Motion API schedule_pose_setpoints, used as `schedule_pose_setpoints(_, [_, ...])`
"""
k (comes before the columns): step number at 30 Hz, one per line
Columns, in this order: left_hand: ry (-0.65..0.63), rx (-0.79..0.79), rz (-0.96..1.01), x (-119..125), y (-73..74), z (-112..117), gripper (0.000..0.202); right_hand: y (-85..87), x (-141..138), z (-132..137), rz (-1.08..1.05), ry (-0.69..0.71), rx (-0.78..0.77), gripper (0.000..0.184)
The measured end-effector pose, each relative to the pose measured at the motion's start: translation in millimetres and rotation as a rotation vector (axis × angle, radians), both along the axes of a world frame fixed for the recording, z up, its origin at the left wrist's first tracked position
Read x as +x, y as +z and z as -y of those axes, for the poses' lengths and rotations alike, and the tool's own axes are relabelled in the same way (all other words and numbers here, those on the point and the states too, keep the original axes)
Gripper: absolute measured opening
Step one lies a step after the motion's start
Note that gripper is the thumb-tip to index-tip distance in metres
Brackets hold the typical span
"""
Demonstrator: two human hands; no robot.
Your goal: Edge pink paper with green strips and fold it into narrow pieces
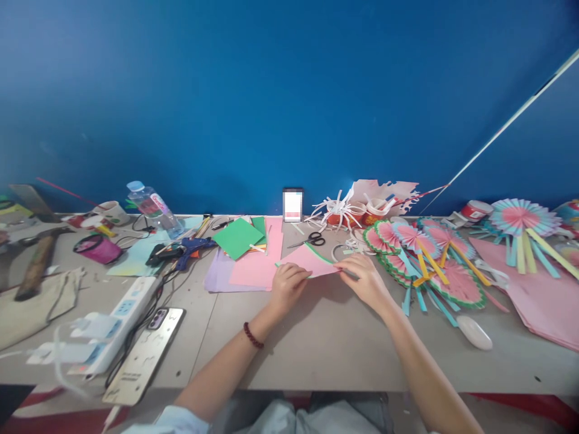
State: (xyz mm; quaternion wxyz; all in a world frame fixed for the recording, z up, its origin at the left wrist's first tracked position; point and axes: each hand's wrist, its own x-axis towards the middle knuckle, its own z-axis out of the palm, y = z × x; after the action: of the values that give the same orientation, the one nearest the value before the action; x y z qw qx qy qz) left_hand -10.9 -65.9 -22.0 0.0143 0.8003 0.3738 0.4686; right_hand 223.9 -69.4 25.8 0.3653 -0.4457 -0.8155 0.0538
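A folded pink paper sheet with a green edge lies at the middle of the grey table. My left hand pinches its left end, fingers curled onto the paper. At the right corner, my right hand presses down with fingers closed on the fold. A bead bracelet sits on my left wrist. Loose pink, purple and green sheets lie just behind my left hand. Black-handled scissors rest behind the folded paper.
Finished pink-and-green paper fans with strips spread to the right, beside more pink paper. On the left lie a phone, a power strip, a glue gun, a water bottle and a hammer. A blue wall rises behind.
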Motion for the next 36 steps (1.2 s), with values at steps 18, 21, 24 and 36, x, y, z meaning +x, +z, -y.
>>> schedule_pose_setpoints(18, [0.047,-0.102,-0.109,4.1,75.8,41.3,0.028,-36.8,-37.9,47.0,-1.492,-0.380,-0.710,0.041])
schedule_pose_setpoints(21, [0.049,-0.214,-0.249,11.8,51.7,43.8,0.023,-47.8,-54.2,58.6,-1.502,-0.376,-0.780,0.044])
schedule_pose_setpoints(24, [0.058,-0.291,-0.397,15.0,25.1,44.4,0.033,-51.7,-58.1,70.3,-1.347,-0.267,-0.920,0.042])
schedule_pose_setpoints(36, [-0.006,-0.326,-0.538,10.0,-15.1,42.0,0.045,-48.2,-16.9,52.5,0.155,-0.052,-0.231,0.036])
